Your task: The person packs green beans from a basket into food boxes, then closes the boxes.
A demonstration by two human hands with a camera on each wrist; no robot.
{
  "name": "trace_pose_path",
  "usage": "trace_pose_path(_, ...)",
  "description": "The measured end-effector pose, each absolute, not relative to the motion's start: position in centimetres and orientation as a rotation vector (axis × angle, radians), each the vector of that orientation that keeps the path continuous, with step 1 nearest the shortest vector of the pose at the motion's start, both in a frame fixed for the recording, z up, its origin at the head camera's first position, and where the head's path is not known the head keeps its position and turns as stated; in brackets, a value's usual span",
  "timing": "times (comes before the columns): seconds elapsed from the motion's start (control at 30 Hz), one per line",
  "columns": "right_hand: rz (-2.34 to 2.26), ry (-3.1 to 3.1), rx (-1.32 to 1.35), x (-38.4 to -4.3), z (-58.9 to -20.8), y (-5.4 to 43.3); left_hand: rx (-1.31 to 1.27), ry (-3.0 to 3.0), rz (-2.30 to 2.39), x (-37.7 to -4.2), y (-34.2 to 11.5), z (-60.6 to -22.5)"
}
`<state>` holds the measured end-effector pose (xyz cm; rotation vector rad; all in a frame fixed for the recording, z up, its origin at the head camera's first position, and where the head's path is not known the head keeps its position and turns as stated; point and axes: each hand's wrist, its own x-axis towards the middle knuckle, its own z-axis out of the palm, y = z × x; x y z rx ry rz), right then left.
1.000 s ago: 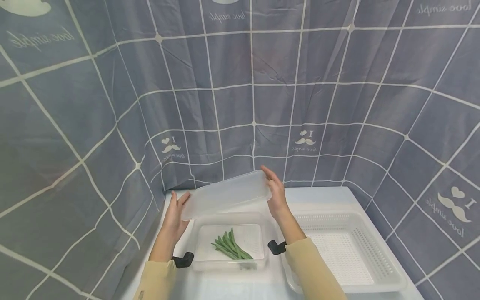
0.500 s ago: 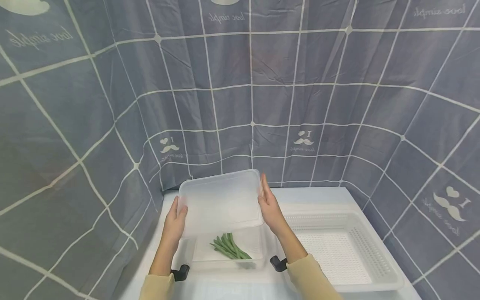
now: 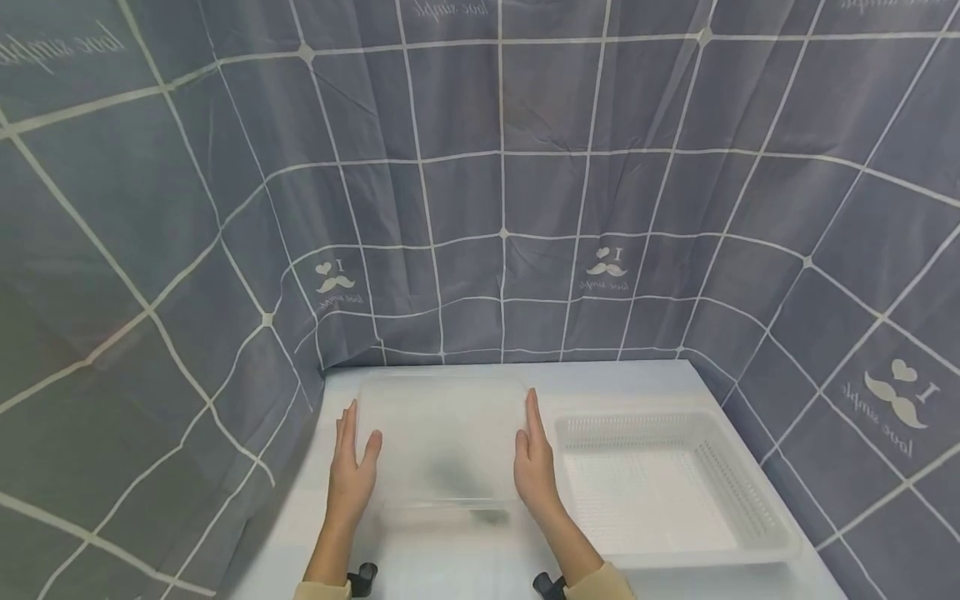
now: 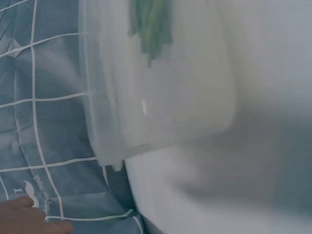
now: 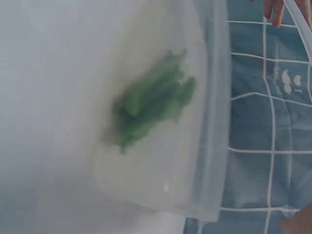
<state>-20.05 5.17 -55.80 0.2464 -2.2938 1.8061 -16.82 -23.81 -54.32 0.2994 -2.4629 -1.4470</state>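
A frosted plastic lid [image 3: 442,408] lies over the clear food container [image 3: 420,523] in the head view, its front edge close to the container's front rim. My left hand [image 3: 350,483] holds the lid's left edge, thumb above and fingers along the outside. On the right edge my right hand [image 3: 536,471] holds it the same way. Green beans [image 5: 151,100] inside the container show blurred through its wall in both wrist views. Whether the lid touches the whole rim cannot be told.
A white perforated basket [image 3: 750,546] stands right of the container on the white table [image 3: 600,382]. Grey checked cloth [image 3: 465,192] hangs behind and at both sides. A black wrist mount [image 3: 362,577] shows on the left arm.
The lid, tilted up behind the container earlier, has come down and flattened over it, covering the green beans from above. Both hands have moved down with it, and the head view has tilted slightly.
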Motion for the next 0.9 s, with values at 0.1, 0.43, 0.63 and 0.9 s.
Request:
trace_pose_path(0.1,1.790,-2.315,0.216,-19.5,-56.7,5.2,0.338,-2.484,-1.447,-16.4,-23.6,-55.2)
trace_pose_path(0.43,1.677,-2.448,0.160,-20.1,-58.4,5.2,0.495,-2.503,-1.490,-16.6,-22.6,-58.7)
trace_pose_path(0.63,1.646,-2.519,0.111,-20.7,-59.5,4.9,0.577,-2.527,-1.484,-16.8,-22.5,-60.1)
trace_pose_path(0.9,1.654,-2.592,0.068,-21.2,-61.6,5.3,0.609,-2.573,-1.495,-17.1,-22.3,-60.6)
